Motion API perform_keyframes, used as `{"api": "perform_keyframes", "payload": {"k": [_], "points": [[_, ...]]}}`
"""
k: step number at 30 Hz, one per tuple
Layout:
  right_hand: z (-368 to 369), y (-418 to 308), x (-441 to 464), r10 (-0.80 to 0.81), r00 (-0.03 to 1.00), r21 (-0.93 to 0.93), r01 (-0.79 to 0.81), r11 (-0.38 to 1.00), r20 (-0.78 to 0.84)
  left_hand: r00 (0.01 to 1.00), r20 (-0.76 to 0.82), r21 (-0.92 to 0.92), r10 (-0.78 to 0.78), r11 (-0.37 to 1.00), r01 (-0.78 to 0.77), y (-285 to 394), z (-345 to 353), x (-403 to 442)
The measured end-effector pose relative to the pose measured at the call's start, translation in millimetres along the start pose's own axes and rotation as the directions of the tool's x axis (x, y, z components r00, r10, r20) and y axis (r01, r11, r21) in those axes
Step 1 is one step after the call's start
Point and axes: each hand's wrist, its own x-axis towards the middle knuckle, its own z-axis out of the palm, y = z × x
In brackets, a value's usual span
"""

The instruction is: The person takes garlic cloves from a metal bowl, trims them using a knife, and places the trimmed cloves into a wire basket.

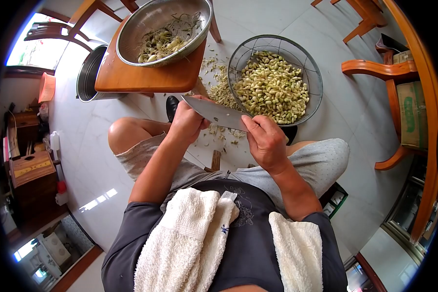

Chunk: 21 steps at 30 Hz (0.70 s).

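A broad steel kitchen knife is held slantwise in front of me, above my lap. My right hand is closed on its right end, fingers and thumb against the metal. Close against the blade's left part is my left hand, its fingers curled and partly hidden by the blade. I cannot make out what that hand holds. Beyond the knife, a wire-mesh basket on the floor contains many pale yellow-green bulbs. Trimmed scraps lie scattered on the floor beside it.
A perforated metal colander with stemmed bulbs and trimmings stands on a wooden chair at the upper left. Behind the chair is a metal bucket. Wooden furniture and a cardboard box are at the right. A towel hangs over my chest.
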Motion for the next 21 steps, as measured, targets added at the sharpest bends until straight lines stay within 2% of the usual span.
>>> {"api": "perform_keyframes", "payload": {"k": [3,7,9,13,16,21], "points": [[1.9,2.1,-0.6,0.0,1.0,0.018,0.0,1.0,-0.011,0.998,0.048,-0.007,0.031,0.999,-0.031,-3.2,-4.8,-0.7],[8.4,14.7,-8.7,0.206,0.973,-0.031,-0.204,0.979,0.107,0.991,0.13,0.049,-0.009,0.999,0.003,1.0,-15.5,-6.5],[13.1,23.3,-13.7,0.291,0.948,-0.015,-0.292,0.956,0.13,0.984,0.178,-0.018,0.025,1.0,-0.022,3.1,-21.5,-9.5],[13.1,21.7,-12.2,0.386,0.911,0.135,-0.405,0.905,0.145,0.964,0.244,-0.137,0.105,0.988,-0.073,-2.5,-29.0,-8.5],[12.0,19.9,-8.6,0.427,0.887,0.209,-0.457,0.865,0.176,0.964,0.233,-0.183,0.128,0.979,-0.086,-3.6,-27.1,-8.6],[9.3,18.1,-5.0,0.445,0.882,0.27,-0.47,0.84,0.153,0.978,0.2,-0.183,0.053,0.983,-0.016,4.6,-17.9,-10.4]]}}
